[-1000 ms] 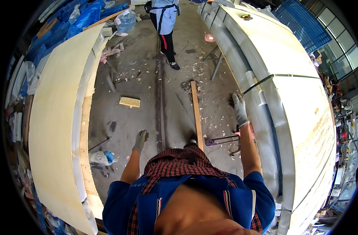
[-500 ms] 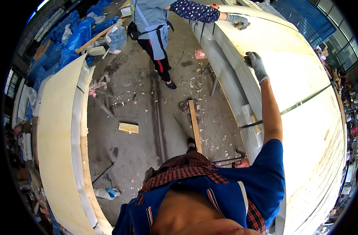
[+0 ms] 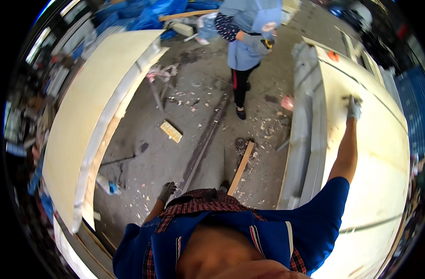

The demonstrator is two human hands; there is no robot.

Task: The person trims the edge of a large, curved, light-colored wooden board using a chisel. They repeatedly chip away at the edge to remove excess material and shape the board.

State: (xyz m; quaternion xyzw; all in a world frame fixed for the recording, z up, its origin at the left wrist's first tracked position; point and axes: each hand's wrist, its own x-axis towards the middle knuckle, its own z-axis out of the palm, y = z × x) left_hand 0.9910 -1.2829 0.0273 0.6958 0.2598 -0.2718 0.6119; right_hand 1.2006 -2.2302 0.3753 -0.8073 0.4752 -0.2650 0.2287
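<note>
Littered concrete floor (image 3: 194,116) lies below the gloved left hand (image 3: 166,191), which hangs loosely curled and holds nothing. Stretched far forward, the gloved right hand (image 3: 353,107) presses on the pale, smooth plywood sheet (image 3: 380,186); its grip is unclear.

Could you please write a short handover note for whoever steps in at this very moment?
Right hand: gloved, arm stretched out, flat on the large pale panel at the right; whether it grips anything is unclear.
Left hand: gloved, hanging free at the side, holding nothing.
A second pale panel stands at the left; a wooden batten and a small wood block lie on the concrete floor among chips.
A co-worker stands ahead, holding a small tool.
Nothing shows what is done or left.
</note>
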